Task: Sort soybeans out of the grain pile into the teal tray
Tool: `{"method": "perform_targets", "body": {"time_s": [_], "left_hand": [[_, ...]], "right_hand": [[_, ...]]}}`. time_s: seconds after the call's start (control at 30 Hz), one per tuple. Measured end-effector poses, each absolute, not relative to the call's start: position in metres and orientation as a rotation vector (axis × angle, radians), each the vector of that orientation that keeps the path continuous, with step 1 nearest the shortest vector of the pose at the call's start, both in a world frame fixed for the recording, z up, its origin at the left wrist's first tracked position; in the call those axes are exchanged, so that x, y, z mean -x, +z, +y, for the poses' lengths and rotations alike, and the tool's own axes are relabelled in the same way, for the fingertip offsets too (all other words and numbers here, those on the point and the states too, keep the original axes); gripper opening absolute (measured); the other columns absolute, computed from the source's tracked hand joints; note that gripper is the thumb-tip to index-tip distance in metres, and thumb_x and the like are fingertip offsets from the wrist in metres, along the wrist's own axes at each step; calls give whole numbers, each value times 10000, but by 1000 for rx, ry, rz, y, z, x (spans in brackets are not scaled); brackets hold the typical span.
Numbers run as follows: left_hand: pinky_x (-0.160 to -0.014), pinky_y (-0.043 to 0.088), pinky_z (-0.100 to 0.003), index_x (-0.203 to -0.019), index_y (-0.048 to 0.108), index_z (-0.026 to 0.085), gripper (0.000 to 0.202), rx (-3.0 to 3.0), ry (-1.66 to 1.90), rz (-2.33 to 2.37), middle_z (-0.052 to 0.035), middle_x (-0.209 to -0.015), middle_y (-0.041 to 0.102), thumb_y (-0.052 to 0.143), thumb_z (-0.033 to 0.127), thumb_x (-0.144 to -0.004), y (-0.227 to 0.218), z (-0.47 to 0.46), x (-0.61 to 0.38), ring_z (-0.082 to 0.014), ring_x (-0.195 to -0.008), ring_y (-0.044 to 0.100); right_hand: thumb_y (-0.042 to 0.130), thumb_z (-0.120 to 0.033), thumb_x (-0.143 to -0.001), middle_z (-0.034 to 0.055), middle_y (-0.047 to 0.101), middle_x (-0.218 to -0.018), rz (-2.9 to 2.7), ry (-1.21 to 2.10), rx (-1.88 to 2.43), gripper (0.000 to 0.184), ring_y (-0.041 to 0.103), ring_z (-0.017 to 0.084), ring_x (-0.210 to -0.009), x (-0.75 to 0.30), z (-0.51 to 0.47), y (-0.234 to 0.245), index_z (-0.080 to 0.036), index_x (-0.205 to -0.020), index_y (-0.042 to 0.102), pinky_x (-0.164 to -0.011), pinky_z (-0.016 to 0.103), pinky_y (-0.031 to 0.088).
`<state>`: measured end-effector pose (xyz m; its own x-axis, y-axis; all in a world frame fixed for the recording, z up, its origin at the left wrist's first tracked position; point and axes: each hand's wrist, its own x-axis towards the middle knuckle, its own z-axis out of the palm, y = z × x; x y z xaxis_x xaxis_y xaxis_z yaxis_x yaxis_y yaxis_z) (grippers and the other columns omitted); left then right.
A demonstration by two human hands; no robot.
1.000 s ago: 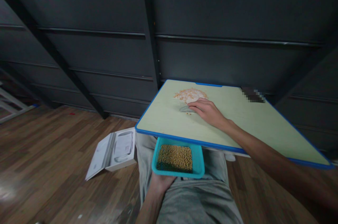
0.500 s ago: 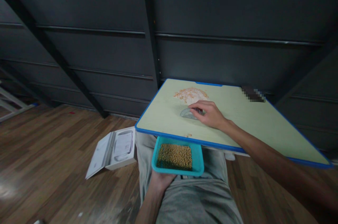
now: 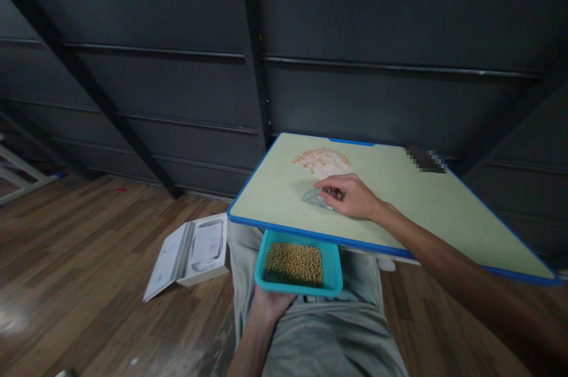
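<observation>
A clear protractor (image 3: pixel 315 197) lies low over the light-green tabletop, pinched between the thumb and fingers of my right hand (image 3: pixel 350 195). Just beyond it is a pile of white grains mixed with orange-yellow bits (image 3: pixel 323 161). Below the table's near edge, my left hand (image 3: pixel 271 303) grips a turquoise plastic tray (image 3: pixel 332 267) from beneath its near side; most of those fingers are hidden under it. Round tan beans, which look like soybeans (image 3: pixel 295 263), cover much of the tray's bottom.
The small table (image 3: pixel 426 211) has a blue rim and stands against a dark panelled wall. A blurred-out dark object (image 3: pixel 426 159) rests at its far right. On the wooden floor to the left sits an opened white box (image 3: pixel 199 251). My legs are under the table.
A few small bits at the table's near edge above the tray are gone from there. My right hand has shifted slightly nearer to me with the protractor. The tray has stayed in place.
</observation>
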<state>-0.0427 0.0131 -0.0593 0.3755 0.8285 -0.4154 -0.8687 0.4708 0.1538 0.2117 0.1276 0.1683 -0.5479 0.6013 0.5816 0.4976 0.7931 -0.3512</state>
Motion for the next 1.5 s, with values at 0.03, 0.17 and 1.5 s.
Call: {"method": "perform_targets", "body": {"time_s": [0.03,0.17,1.5], "left_hand": [[-997,597,-518,-1327,710,238,426,93,1092,484,-104,-1040,853,615,213,-912,-59,13,42,-310,-978,797],[-1000,602,-518,-1373,678,217,462,85,1104,503,-120,-1146,836,621,218,-915,-54,14,40,-304,-999,796],[-1191,433,-576,-1332,725,242,393,-90,1047,176,-128,-1251,806,535,302,-994,-73,18,43,-327,-1240,712]], "right_hand": [[645,-229,-937,32,776,-850,-2267,202,795,228,616,125,-642,-211,126,169,-177,-1102,794,-653,284,492],[666,-227,-936,28,762,-822,-2247,278,719,226,628,128,-649,-206,118,171,-185,-1118,795,-643,283,498],[553,-183,-1028,140,759,-1231,-2148,10,1179,258,691,278,-1155,-212,207,151,-159,-1215,730,-1045,423,510]]}}
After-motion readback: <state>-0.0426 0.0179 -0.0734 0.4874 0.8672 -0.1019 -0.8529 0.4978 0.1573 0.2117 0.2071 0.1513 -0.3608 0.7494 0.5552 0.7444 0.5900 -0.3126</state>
